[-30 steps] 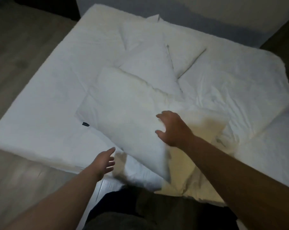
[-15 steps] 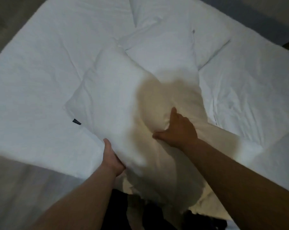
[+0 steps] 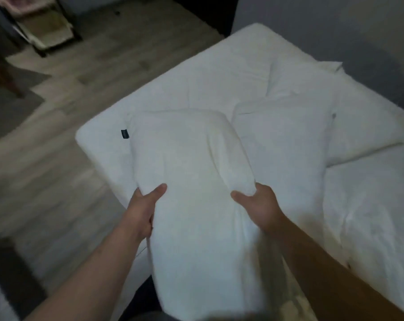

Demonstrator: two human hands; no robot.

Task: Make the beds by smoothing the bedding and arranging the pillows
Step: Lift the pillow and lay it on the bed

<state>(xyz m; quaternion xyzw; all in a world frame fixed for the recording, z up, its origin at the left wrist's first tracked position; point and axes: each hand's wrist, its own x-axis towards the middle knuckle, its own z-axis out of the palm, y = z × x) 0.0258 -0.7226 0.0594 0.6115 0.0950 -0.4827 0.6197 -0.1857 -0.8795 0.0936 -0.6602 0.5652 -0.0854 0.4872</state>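
The left hand point(image 3: 145, 209) and right hand point(image 3: 256, 207) each clutch a side of the near pillow point(image 3: 191, 163), thumbs on top, holding it over the bed point(image 3: 196, 86) at its near-left corner (half a second ago it lay flatter, gripped lower). Beyond it, two other pillows point(image 3: 286, 140) overlap. The duvet point(image 3: 370, 205) on the right is rumpled, so most work remains.

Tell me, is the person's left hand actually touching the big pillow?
Touching. The head view shows the left hand gripping the pillow at its left edge, thumb pressed on its front; the right hand grips the opposite edge.
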